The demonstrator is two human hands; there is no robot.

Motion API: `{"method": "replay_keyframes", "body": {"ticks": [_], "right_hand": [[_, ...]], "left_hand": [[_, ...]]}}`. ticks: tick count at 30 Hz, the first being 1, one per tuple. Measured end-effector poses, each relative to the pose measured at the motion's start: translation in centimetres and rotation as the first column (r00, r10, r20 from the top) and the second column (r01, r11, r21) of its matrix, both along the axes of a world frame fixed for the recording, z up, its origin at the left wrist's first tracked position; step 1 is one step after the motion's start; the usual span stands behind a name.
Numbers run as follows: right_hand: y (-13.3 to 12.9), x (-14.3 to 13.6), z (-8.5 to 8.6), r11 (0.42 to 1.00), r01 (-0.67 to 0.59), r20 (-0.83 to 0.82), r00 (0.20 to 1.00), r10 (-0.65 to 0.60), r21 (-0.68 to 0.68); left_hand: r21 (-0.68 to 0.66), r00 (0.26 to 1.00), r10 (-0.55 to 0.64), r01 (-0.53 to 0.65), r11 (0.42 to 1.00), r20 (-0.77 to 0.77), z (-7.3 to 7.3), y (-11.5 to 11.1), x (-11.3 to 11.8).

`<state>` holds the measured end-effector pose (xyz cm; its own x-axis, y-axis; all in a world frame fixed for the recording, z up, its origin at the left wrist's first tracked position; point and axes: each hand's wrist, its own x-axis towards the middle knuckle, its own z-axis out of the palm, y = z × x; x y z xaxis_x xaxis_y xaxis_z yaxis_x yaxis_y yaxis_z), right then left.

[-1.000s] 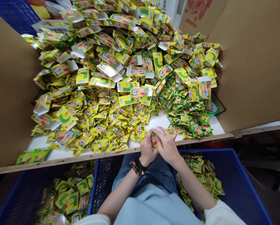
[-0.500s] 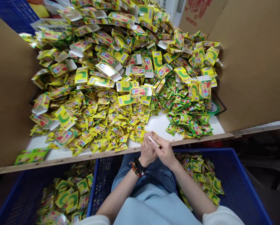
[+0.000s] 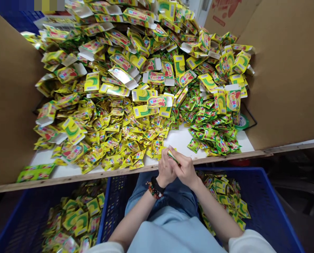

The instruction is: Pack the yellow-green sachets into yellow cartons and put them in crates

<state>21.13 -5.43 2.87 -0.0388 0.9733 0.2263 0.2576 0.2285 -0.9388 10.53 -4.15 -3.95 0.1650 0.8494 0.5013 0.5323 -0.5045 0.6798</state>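
- Boxes [image 3: 153,79] heaped on the far tabletop [image 3: 183,142].
- Packets [image 3: 114,140] near left; more packets [image 3: 212,130] near right.
- Tape roll [image 3: 242,122] just right of the right packets.
- Left crate [image 3: 6,230] and right crate [image 3: 275,207] below the near edge, boxes inside both.

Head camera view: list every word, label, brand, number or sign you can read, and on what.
No word reads for certain.
Small boxes: colourful lettering, too blurred.
Yellow box: barcode, digits too small.
Sachets: print too small.
Carton: red print, unreadable.
Tape roll: label blurred.
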Motion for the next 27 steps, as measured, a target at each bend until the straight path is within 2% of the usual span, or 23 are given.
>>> {"method": "replay_keyframes", "body": {"ticks": [3,6,7,8,9,11,13,15,18,20,24,25,27], "right_hand": [[-0.6,-0.2,-0.3,0.996,-0.03,0.133,0.991,0.02,0.078],[-2.3,2.0,0.2,0.999,0.011,0.283,0.959,-0.024,0.049],[-3.0,3.3,0.6,0.999,0.049,0.367,0.929,-0.05,0.014],[-3.7,4.7,0.9,0.993,0.114,0.478,0.874,-0.087,-0.027],[-4.3,6.2,1.2,0.977,0.2,0.609,0.784,-0.117,-0.069],[-4.7,8.4,1.3,0.946,0.311,0.795,0.595,-0.119,-0.091],[-3.6,9.2,0.6,0.951,0.297,0.844,0.529,-0.088,-0.087],[-1.4,8.6,-0.7,0.954,0.295,0.845,0.524,-0.111,-0.058],[2.2,6.8,-2.7,0.917,0.399,0.884,0.437,-0.167,-0.024],[3.7,6.2,-3.6,0.907,0.42,0.869,0.451,-0.205,-0.004],[4.1,6.8,-3.8,0.952,0.305,0.761,0.608,-0.225,0.038],[3.8,6.9,-3.6,0.964,0.264,0.716,0.665,-0.213,0.042],[3.4,6.5,-2.9,0.989,0.147,0.535,0.833,-0.14,0.029]], "left_hand": [[0.011,1.0,-0.015,0.015,1.0,-0.027,0.3,-0.2,-0.1],[-0.023,0.977,-0.192,0.19,0.981,-0.092,2.4,0.2,-1.3],[-0.048,0.963,-0.231,0.227,0.973,-0.138,3.2,0.6,-2.0],[-0.078,0.954,-0.223,0.212,0.974,-0.201,4.1,1.0,-2.8],[-0.103,0.948,-0.15,0.126,0.987,-0.28,4.8,1.5,-3.6],[-0.125,0.885,0.081,-0.155,0.98,-0.459,5.8,2.6,-5.0],[-0.13,0.761,0.215,-0.365,0.922,-0.612,6.2,3.5,-5.5],[-0.145,0.684,0.209,-0.421,0.895,-0.699,6.1,4.2,-5.4],[-0.168,0.692,0.182,-0.406,0.898,-0.698,5.7,4.5,-5.0],[-0.196,0.757,0.188,-0.386,0.901,-0.626,5.4,4.5,-5.1],[-0.225,0.918,0.206,-0.291,0.93,-0.339,5.0,4.5,-6.0],[-0.203,0.94,0.211,-0.269,0.941,-0.267,5.1,4.6,-6.1],[-0.145,0.962,0.223,-0.246,0.958,-0.158,5.5,4.8,-5.9]]}}
